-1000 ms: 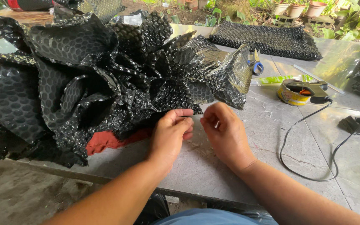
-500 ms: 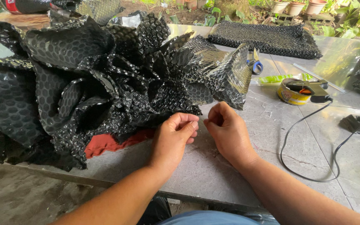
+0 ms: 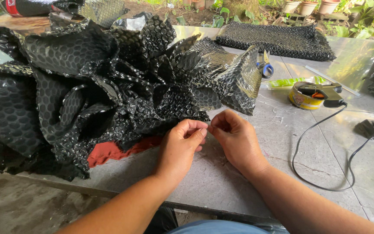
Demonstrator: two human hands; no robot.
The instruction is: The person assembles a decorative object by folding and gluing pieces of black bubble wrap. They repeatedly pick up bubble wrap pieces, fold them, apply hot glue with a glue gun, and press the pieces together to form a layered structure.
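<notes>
Just beyond hands [image 3: 208, 134], black bubble-wrap pile [image 3: 109, 86].

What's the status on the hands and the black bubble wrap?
Left hand and right hand pinched together at black bubble wrap pile edge. Black cable lies right, apart.

Upper right: scissors [image 3: 265, 67], a round tin [image 3: 304, 95], a black cable [image 3: 321, 143]. A red cloth [image 3: 113, 151] lies lower left.
</notes>
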